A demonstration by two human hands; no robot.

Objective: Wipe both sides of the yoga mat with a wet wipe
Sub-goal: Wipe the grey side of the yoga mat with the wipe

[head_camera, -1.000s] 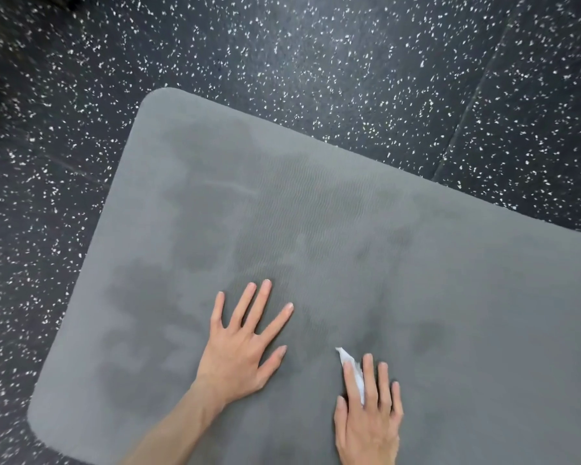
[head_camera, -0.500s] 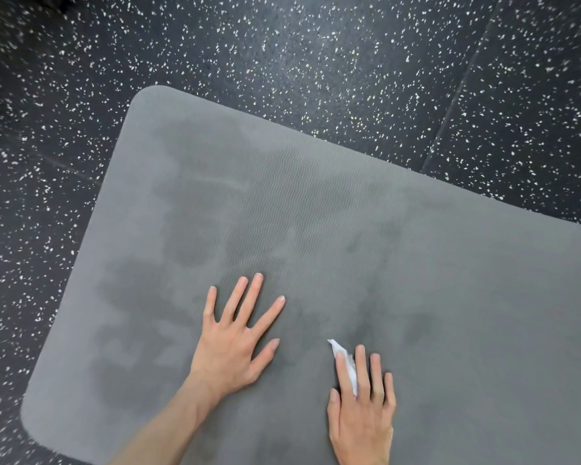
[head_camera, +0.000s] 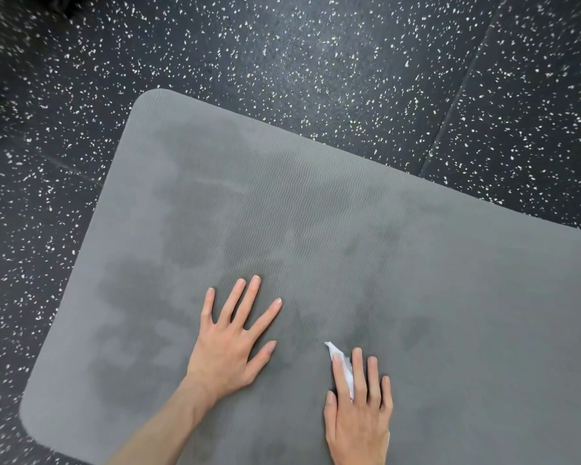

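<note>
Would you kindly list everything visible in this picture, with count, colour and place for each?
yoga mat: one, grey, with darker damp-looking patches, lying flat on the floor, running out of view at the right and bottom.
wet wipe: one, white, on the mat at lower centre-right, mostly covered by fingers.
floor: one, black with white speckles, with seams showing, around the mat at the top and left.
left hand: one, flat on the mat with fingers spread, left of the wipe.
right hand: one, straight fingers pressing the wipe onto the mat.
</note>
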